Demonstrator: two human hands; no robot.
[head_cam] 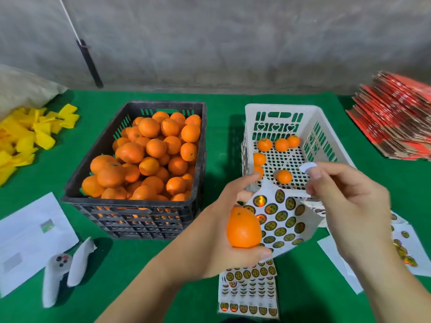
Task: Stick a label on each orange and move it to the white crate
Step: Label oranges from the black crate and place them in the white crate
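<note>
the black crate (pixel 130 199) on the desk (pixel 221 101) is still heaped with unlabelled fruit. the left hand (pixel 224 238) grips an orange (pixel 243 227) and the label sheet (pixel 279 220); the right hand (pixel 349 201) pinches a peeled label (pixel 307 167). the white crate (pixel 279 108) holds only about six, so most remain.

Two bare forearms enter from the lower edge of the view, each ending in one of the two hands: left hand (pixel 224 231), right hand (pixel 349 206). No sleeves, gloves, rings, watches or bands are visible. Fingernails are short and unpainted.
</note>
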